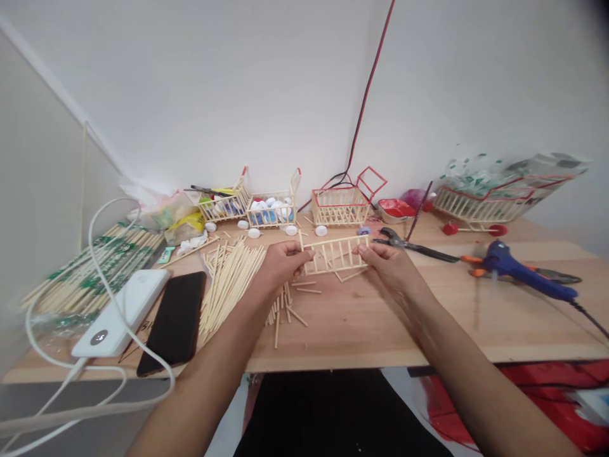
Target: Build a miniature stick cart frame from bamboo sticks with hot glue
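Observation:
Between my hands, just above the table, is a small frame of wooden sticks [333, 244] with two long rails and several short rungs. My left hand [285, 260] pinches its left end, where one stick rises higher than the rest. At the other end my right hand [378, 257] grips the frame between thumb and fingers. Loose cut sticks [308, 291] lie on the table below and around it. A pile of longer sticks [228, 279] is beside my left forearm.
Small stick-built carts [340, 206] stand along the wall; another cart [480, 203] holds plastic wrappers. At right lie a blue glue gun [528, 270] and pliers [428, 251]. A red paint dish [396, 209] sits behind. A phone [174, 320], white power bank [121, 311] and packaged chopsticks [104, 266] are at left.

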Motion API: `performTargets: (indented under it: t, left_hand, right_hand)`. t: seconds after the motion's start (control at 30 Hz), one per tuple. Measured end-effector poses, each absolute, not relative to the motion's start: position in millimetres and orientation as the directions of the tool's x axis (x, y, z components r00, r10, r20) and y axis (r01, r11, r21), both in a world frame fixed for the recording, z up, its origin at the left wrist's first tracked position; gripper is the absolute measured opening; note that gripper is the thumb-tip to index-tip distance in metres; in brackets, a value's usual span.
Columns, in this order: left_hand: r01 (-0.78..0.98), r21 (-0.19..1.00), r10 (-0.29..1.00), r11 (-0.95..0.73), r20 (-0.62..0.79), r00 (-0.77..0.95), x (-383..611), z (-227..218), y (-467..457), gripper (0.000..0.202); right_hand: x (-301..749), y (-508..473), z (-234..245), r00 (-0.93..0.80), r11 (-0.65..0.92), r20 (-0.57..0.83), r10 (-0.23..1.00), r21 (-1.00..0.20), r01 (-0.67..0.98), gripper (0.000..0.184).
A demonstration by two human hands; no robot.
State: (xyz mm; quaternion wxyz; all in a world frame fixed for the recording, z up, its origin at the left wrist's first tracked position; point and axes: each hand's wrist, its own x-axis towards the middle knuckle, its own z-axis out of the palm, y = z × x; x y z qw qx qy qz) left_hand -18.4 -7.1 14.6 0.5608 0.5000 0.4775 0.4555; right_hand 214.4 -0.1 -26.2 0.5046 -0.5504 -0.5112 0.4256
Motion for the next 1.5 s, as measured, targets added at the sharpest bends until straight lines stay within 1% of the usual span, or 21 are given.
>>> performTargets:
  t: [0.1,0.23,0.33,0.47,0.77,1.03,1.3,1.5]
  left_hand:
    - [-0.041,0.997,0.991,0.063,-0.058,0.122,-19.5,13.6,-6.1,0.025]
    - [-0.085,0.996,0.999,0.006,-0.001,0.054,-19.3,11.7,-5.1,0.024]
    - [-0.052,0.998,0.999,-0.032,0.034,0.039,-19.3,10.1,-4.0,0.023]
    - [-0.021,1.000,0.999,-0.020,0.021,0.037,-19.2,9.6,-3.5,0.022]
    - [-0.057,0.997,0.999,0.042,-0.040,0.035,-16.1,13.4,-7.2,0.021]
    - [-0.030,0.999,0.998,0.020,-0.019,0.058,-18.0,12.1,-7.1,0.023]
    - [-0.001,0.999,0.998,0.043,-0.043,0.041,-17.5,9.5,-6.2,0.022]
    - [-0.042,0.998,0.998,0.057,-0.055,0.039,-18.3,10.8,-6.3,0.023]
  right_hand:
    - [214.4,-0.4,-25.5,0.120,0.035,0.052,0.991,-0.990,0.136,0.045]
    - [213.2,-1.8,-24.5,0.123,0.039,0.059,0.991,-0.987,0.157,0.045]
    - [213.4,-1.8,-25.0,0.115,0.043,0.064,0.991,-0.984,0.173,0.045]
    - [213.9,-1.5,-25.0,0.106,0.056,0.077,0.991,-0.980,0.192,0.044]
    - [212.1,-1.2,-25.6,0.118,0.070,0.094,0.989,-0.979,0.191,0.047]
    - [214.9,0.5,-30.8,0.096,0.071,0.091,0.991,-0.979,0.191,0.046]
    - [211.9,-1.7,-25.0,0.100,0.077,0.098,0.990,-0.976,0.202,0.049]
    - [213.1,-1.6,-26.8,0.099,0.079,0.101,0.990,-0.974,0.210,0.047]
